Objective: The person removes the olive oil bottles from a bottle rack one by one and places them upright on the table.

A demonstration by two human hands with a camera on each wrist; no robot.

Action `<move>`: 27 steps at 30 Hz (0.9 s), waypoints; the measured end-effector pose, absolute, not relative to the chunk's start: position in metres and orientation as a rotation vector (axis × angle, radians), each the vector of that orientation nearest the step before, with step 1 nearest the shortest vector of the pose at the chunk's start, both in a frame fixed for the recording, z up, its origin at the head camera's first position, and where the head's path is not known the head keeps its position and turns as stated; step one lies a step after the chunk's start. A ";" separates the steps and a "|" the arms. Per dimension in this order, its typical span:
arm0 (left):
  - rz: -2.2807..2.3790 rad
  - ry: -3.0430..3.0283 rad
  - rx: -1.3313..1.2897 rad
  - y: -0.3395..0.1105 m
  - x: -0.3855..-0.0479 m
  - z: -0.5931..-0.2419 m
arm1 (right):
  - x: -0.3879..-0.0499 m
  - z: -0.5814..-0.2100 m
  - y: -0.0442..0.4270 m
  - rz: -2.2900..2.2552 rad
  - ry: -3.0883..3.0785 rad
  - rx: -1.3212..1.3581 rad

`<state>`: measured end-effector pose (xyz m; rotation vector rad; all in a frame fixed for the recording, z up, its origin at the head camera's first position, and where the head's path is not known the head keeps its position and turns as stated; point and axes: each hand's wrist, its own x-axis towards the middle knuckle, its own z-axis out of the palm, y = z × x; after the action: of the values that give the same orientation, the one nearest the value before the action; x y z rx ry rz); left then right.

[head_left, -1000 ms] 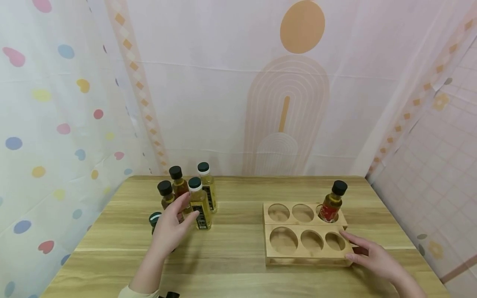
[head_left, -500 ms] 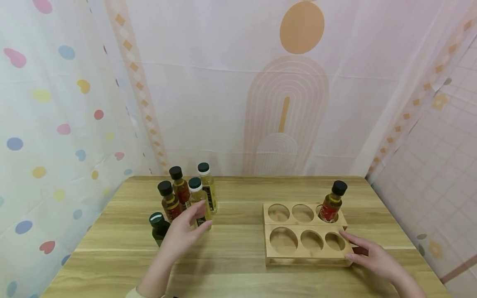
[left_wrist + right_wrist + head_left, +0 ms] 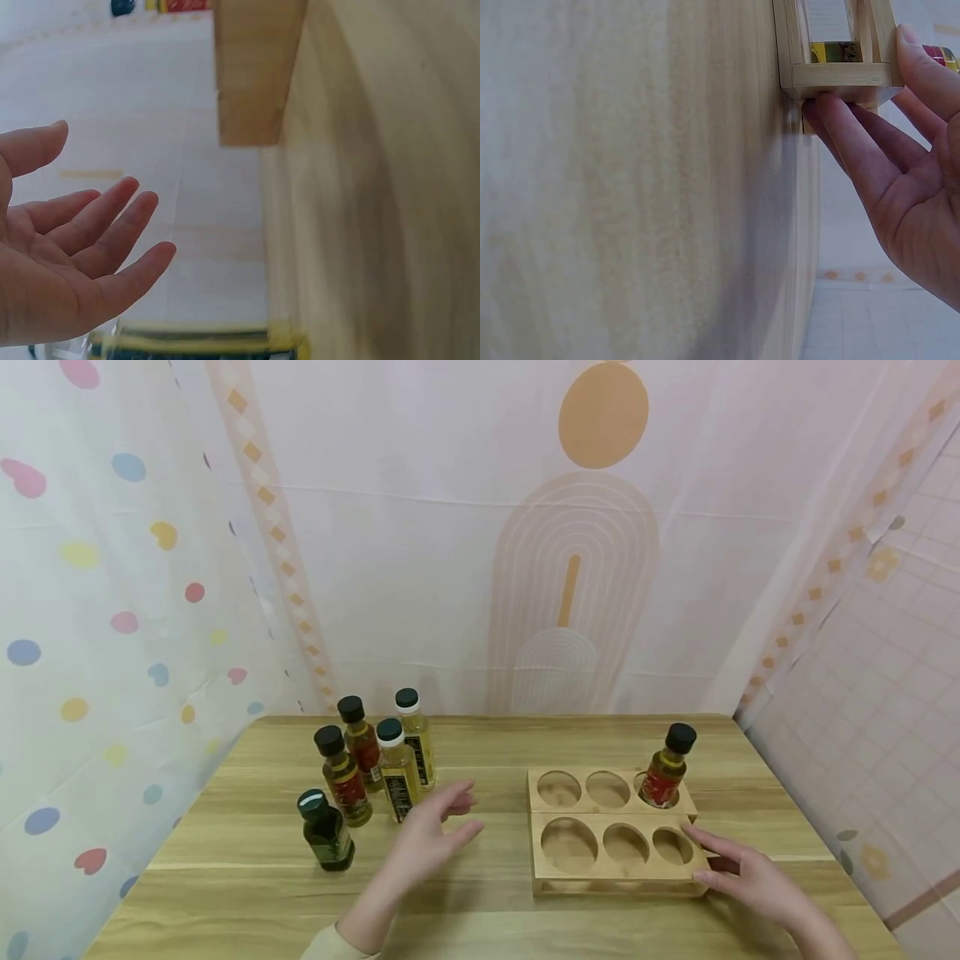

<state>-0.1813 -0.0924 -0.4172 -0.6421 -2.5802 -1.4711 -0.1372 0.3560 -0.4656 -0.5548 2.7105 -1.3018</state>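
In the head view my left hand (image 3: 427, 843) hovers over the table with nothing in it, fingers extended and thumb apart. Just behind and left of it stand two pale-yellow oil bottles (image 3: 399, 781) with dark caps and white collars. Two red-label bottles (image 3: 347, 789) with black caps and one dark green bottle (image 3: 327, 835) stand further left. My right hand (image 3: 750, 881) holds the right end of a two-tier wooden bottle rack (image 3: 600, 814), with the thumb at its front corner. One red-label bottle (image 3: 663, 777) sits upright in the back right hole.
Several round holes in the rack hold no bottle. The wooden table (image 3: 465, 935) ends at the back against a patterned curtain (image 3: 420, 568). Bare tabletop lies between the bottle group and the rack.
My left hand has moved right, away from the bottle group toward the rack, leaving the dark green bottle in full view. My right hand, the rack and the bottles stay put.
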 end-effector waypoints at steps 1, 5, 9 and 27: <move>-1.470 -2.587 -0.663 -0.088 -0.182 -0.419 | -0.137 -0.465 0.356 -1.291 2.721 -0.557; -1.453 -2.610 -0.750 -0.070 -0.185 -0.425 | -0.137 -0.465 0.355 -1.266 2.734 -0.538; -1.438 -2.622 -0.809 -0.049 -0.185 -0.429 | -0.137 -0.465 0.355 -1.282 2.724 -0.554; -1.388 -2.637 -0.936 0.042 -0.196 -0.423 | -0.137 -0.467 0.356 -1.323 2.728 -0.620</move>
<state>-0.1961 0.0417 -0.4232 -0.9364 -2.6371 -1.3878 -0.1371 0.3564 -0.4669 -0.6200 2.7281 -1.3229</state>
